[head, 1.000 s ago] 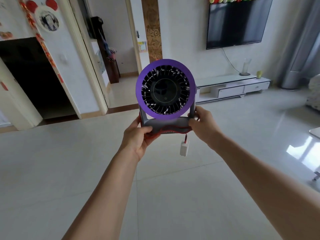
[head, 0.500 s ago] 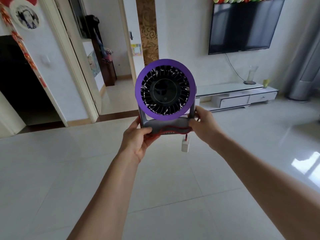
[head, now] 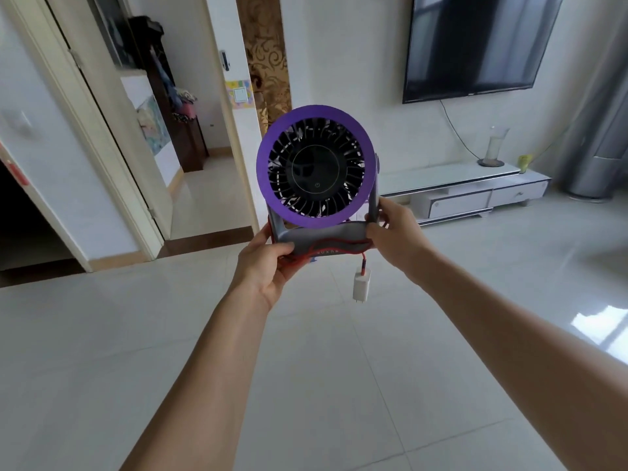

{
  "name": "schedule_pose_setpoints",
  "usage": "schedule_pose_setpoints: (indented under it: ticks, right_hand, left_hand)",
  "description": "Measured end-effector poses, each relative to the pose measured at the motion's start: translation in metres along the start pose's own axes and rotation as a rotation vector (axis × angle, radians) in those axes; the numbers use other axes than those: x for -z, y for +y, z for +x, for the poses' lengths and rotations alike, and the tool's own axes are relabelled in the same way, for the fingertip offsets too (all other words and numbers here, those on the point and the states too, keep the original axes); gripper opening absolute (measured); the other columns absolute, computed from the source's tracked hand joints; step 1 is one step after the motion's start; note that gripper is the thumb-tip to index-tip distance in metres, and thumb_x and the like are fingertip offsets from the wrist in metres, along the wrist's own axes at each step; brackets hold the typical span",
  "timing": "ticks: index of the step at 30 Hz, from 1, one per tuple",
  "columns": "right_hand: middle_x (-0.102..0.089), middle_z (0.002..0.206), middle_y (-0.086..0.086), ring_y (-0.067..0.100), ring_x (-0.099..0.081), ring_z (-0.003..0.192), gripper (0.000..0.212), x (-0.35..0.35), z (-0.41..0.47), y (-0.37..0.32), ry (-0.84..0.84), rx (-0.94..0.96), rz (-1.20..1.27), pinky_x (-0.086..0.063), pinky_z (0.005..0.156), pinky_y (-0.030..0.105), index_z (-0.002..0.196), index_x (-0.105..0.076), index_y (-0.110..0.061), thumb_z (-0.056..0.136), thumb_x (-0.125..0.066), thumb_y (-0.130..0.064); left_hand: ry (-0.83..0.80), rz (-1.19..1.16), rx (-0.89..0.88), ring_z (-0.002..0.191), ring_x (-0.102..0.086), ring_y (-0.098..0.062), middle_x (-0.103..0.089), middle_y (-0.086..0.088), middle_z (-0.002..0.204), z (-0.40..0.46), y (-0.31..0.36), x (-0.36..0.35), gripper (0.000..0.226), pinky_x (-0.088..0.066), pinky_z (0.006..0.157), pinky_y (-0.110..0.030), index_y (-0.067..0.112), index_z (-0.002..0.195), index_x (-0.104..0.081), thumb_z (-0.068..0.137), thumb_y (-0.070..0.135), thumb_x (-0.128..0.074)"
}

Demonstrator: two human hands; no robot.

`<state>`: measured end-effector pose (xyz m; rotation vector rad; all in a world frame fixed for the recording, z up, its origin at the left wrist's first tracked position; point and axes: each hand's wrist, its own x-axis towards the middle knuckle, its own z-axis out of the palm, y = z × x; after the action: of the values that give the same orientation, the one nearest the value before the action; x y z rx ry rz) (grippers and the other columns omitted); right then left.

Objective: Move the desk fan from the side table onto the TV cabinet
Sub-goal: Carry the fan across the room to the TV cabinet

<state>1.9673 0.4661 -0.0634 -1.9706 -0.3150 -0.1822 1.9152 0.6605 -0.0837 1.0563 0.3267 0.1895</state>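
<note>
The fan (head: 314,171) sits at centre frame, above the floor (head: 306,368), with the left hand (head: 263,266) at its base's left end and the right hand (head: 396,236) at the right end. A plug (head: 361,285) hangs below the base. Behind, at right, the cabinet (head: 475,185) stands under the TV (head: 475,45); a vase (head: 492,147) stands on the cabinet. Doorways fill the left.

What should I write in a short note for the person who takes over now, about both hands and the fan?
Left hand: grips the left end of the desk fan base.
Right hand: grips the right end.
Fan: upright, in the air; white plug dangles on its red cable.
TV cabinet: ahead to the right, under the TV; a glass vase stands on it.
Done: fan picked up.
Left: walk over, set it on the cabinet top.
</note>
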Motion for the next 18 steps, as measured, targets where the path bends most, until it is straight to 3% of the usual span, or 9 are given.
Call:
schedule_pose_setpoints:
  ticks: [12, 16, 18]
  right_hand:
    - [-0.055, 0.077, 0.002, 0.02, -0.051, 0.076, 0.018, -0.024, 0.242, 0.052, 0.066, -0.047, 0.006, -0.053, 0.074, 0.042, 0.099, -0.058, 0.003, 0.084, -0.048, 0.007]
    - [-0.054, 0.076, 0.0, 0.016, -0.05, 0.071, 0.014, -0.029, 0.311, 0.075, 0.034, -0.055, -0.005, -0.043, 0.061, 0.023, 0.093, -0.056, -0.005, 0.087, -0.048, 0.006]
    - [-0.056, 0.081, 0.005, 0.02, -0.052, 0.076, 0.013, -0.03, 0.35, 0.089, 0.016, -0.057, -0.015, -0.045, 0.069, 0.031, 0.095, -0.056, -0.001, 0.086, -0.048, 0.004]
  left_hand:
    - [-0.015, 0.056, 0.043, 0.103, -0.069, -0.034, -0.066, -0.019, 0.124, 0.246, 0.032, -0.069, 0.053, -0.062, 0.063, -0.032, 0.015, 0.132, -0.057, 0.088, -0.014, -0.051]
    - [-0.006, 0.061, 0.048, 0.107, -0.067, -0.036, -0.064, -0.02, 0.125, 0.314, 0.034, -0.09, 0.045, -0.063, 0.069, -0.033, 0.019, 0.117, -0.061, 0.088, -0.015, -0.051]
    - [-0.001, 0.058, 0.047, 0.105, -0.067, -0.036, -0.064, -0.021, 0.123, 0.35, 0.036, -0.102, 0.041, -0.062, 0.074, -0.037, 0.018, 0.11, -0.062, 0.088, -0.015, -0.051]
